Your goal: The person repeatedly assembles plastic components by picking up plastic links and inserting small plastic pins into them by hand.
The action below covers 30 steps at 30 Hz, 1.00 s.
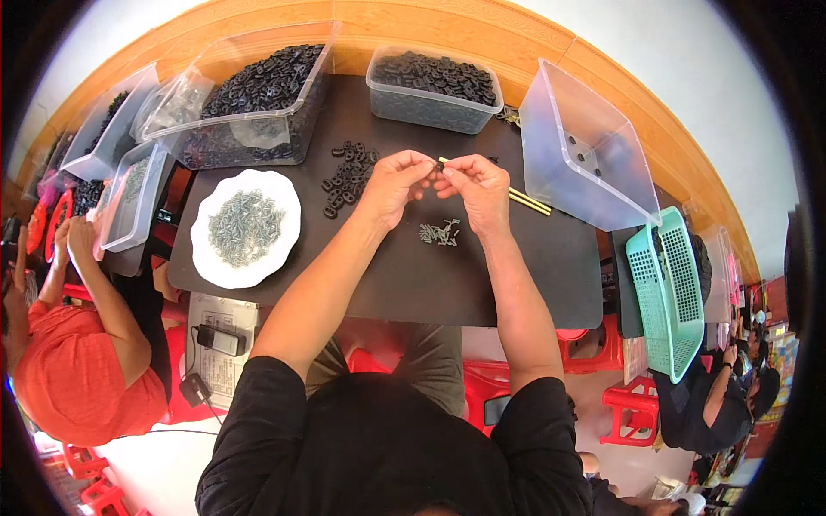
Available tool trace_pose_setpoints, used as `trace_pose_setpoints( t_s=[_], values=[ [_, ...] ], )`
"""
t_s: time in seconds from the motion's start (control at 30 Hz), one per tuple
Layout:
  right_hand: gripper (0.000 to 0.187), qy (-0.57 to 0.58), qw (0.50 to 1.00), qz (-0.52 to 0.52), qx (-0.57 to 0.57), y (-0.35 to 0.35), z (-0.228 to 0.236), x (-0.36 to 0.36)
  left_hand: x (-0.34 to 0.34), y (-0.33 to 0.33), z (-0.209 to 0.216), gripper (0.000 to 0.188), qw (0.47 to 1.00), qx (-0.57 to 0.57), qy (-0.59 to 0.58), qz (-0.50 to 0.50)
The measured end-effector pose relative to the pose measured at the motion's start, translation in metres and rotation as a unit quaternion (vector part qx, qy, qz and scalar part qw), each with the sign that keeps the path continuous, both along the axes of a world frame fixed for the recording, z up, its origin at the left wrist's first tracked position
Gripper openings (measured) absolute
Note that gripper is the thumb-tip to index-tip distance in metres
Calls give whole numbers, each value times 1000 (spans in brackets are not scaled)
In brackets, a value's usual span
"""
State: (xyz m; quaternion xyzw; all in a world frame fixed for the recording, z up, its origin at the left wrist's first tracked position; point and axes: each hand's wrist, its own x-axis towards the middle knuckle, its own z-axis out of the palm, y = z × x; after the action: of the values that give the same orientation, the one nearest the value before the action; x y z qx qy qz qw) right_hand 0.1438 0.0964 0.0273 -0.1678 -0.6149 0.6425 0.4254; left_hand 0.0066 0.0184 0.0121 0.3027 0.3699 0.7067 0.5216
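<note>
Above the middle of the dark table (pixel 551 267), my left hand (pixel 396 184) and my right hand (pixel 480 187) meet, fingertips pinched around a small black part (pixel 440 166). Fingers hide most of that part. A yellow stick (pixel 530 202) lies behind my right hand, its far end showing by the fingertips. Below the hands is a little heap of small silver metal pins or screws (pixel 440 232). Loose black oval parts (pixel 348 176) are scattered to the left of my left hand. Farther left, a white scalloped plate (pixel 225 273) carries many more of the metal pieces.
Clear plastic bins full of black parts (pixel 267 82) (pixel 434 76) line the back. A tilted clear bin (pixel 551 163) with a few parts and a green basket (pixel 680 344) stand right. A person in red (pixel 86 370) works at left; another person (pixel 705 404) sits far right.
</note>
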Motion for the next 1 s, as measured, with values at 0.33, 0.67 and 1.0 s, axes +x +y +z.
trace_pose_setpoints(
  t_s=[0.33, 0.67, 1.0],
  values=[
    [6, -127, 991, -30, -3, -6, 9, 3, -1, 0, -2, 9, 1000, 3, 1, -3],
    [8, 0, 997, -25, -67, -10, -1, -4, 2, 3, -11, 13, 997, 29, -70, -10],
    [10, -65, 993, -103, -2, -21, -2, -10, 14, 5, -12, 10, 985, 41, 118, 121]
  ],
)
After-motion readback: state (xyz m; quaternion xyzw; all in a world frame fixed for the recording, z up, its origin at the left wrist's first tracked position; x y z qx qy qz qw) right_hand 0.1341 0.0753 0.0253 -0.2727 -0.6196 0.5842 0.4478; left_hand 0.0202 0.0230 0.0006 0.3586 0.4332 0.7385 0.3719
